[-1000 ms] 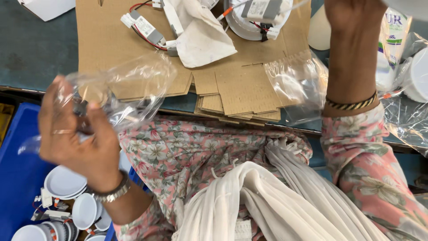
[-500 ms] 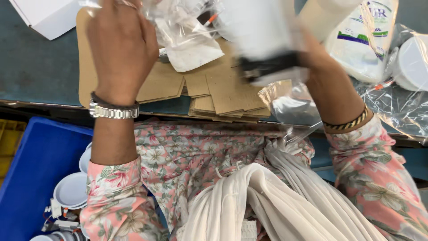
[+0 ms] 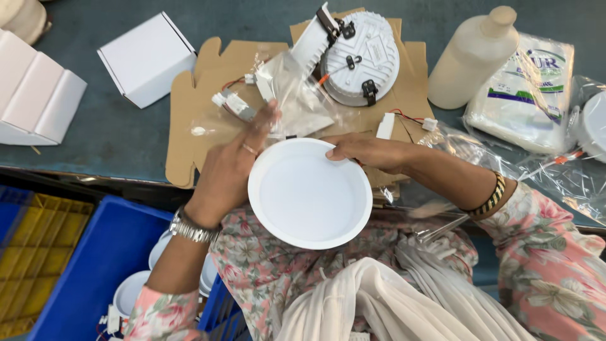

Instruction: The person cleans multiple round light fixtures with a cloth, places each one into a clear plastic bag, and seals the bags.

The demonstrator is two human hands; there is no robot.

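at frame centre, the right hand [image 3: 372, 151] pinches the round white led downlight [image 3: 309, 192] by its rim; the left hand [image 3: 230, 173], fingers loosely open, touches a clear plastic bag [image 3: 297, 101]. the light looks rigid, smooth, light; the rim suits gripping.

Hands lowered, white round lamp [image 3: 309, 192] now face-up

A plain white round light panel [image 3: 309, 192] is showing just below the brown cardboard sheet [image 3: 189, 136]. On that cardboard, a white round fixture [image 3: 361, 57] is carrying black clips, with red and orange wires trailing beside it. Left of the cardboard, a white box [image 3: 147, 58] is sitting on the dark teal table [image 3: 95, 142]. Below the cardboard's left edge, a blue crate [image 3: 104, 252] is showing beside a yellow crate [image 3: 38, 252]. The sleeves are showing a pink floral print.
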